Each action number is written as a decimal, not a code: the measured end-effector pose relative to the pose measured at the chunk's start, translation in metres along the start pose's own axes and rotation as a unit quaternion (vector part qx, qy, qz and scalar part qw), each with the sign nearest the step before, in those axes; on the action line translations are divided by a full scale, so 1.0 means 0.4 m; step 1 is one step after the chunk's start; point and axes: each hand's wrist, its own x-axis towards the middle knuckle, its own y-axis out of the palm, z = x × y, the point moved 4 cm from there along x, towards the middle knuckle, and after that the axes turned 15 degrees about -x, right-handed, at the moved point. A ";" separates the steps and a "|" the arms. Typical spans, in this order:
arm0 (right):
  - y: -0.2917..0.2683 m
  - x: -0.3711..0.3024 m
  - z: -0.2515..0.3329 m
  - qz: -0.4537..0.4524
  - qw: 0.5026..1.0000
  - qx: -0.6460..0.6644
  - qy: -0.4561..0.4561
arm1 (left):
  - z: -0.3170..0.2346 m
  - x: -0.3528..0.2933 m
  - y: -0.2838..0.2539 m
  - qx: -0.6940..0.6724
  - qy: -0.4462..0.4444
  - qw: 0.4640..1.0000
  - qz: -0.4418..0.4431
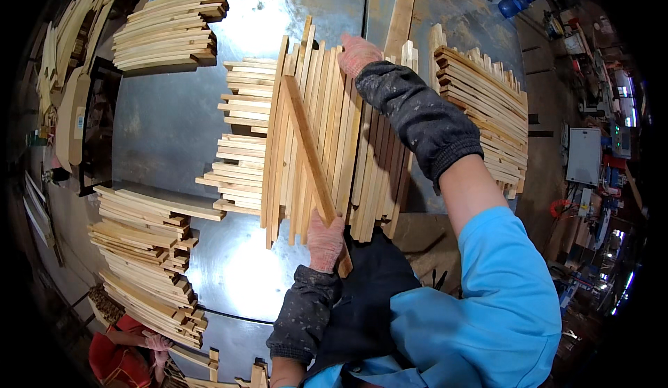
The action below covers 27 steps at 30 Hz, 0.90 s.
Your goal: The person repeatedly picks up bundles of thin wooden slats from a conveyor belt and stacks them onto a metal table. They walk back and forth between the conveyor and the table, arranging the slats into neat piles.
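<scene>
My left hand [325,240], in a pinkish work glove, is closed around the near part of a wooden strip [306,140]. That strip slants across a wide layer of light wooden strips [278,158] lying side by side lengthwise. My right hand [359,54], gloved too, reaches to the far end of the layer, its fingers closed over a strip end there; the fingertips are partly hidden. Beneath the layer, crosswise strips [240,176] stick out to the left. Darker, shaded strips [379,172] lie under my right forearm.
Stacks of strips sit at the far left [167,30], near left [142,249] and right [483,110] of the metal table [160,131]. A long board [401,12] extends away behind the layer. A blue bottle [515,4] is at the far right. Another person's hands [157,343] show at lower left.
</scene>
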 end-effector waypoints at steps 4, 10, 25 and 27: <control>0.014 0.005 -0.013 -0.023 1.000 0.010 -0.007 | 0.015 0.001 -0.010 0.002 0.000 1.000 0.006; -0.018 -0.028 -0.036 -0.173 0.981 0.085 -0.009 | -0.033 -0.016 -0.001 -0.056 -0.027 0.997 0.042; -0.551 -0.304 -0.032 -0.395 0.891 0.194 -0.110 | -0.398 0.080 0.131 0.200 0.283 0.928 0.139; -0.606 -0.337 -0.058 -0.378 0.872 0.286 -0.123 | -0.439 0.031 0.182 0.108 0.217 0.957 0.161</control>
